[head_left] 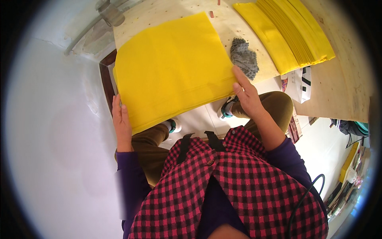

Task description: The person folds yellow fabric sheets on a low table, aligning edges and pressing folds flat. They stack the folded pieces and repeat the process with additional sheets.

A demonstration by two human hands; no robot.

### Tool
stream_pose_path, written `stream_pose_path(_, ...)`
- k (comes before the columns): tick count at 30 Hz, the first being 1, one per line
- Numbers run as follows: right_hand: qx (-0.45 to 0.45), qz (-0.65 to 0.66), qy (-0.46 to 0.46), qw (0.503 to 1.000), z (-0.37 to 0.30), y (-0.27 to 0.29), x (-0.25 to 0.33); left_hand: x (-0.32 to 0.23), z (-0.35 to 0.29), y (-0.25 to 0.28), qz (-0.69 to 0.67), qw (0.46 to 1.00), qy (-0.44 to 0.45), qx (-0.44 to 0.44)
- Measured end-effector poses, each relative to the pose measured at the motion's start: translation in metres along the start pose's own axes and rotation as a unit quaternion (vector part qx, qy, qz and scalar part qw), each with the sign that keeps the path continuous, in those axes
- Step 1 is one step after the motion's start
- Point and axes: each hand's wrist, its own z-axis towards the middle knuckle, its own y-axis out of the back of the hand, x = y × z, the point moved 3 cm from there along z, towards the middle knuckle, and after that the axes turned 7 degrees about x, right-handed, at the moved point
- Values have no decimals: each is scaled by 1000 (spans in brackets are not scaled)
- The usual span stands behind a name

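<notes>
A stack of yellow fabric-like sheets (175, 63) lies flat on the wooden table, its near edge reaching out over my lap. My left hand (122, 117) is against the stack's near left corner, fingers straight and thumb apart. At the near right corner is my right hand (248, 95), its index finger stretched along the side edge and its thumb spread from it. Both hands touch the edges; any fingers beneath the sheets are hidden. A crumpled grey cloth (243, 57) sits just beyond my right hand.
Folded yellow pieces (290, 34) are piled at the far right of the table (342, 75). A cloudy jar (110, 14) stands at the far left, near the white wall (59, 119). A white printed bag (299, 85) hangs below the table edge. Assorted items (350, 171) lie at the lower right.
</notes>
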Motion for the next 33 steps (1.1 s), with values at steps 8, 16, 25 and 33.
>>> stream_pose_path(8,3,-7,10,1000,1,3,1,0,-8,-7,-151,986,74,-7)
stream_pose_path(16,19,26,1,999,2,1,-2,-3,-11,-10,-210,974,80,-8)
stream_pose_path(25,28,16,4,999,3,0,4,7,-8,-7,-86,996,26,-7)
stream_pose_path(33,4,-13,28,1000,11,9,13,-26,-9,-13,244,967,-70,22)
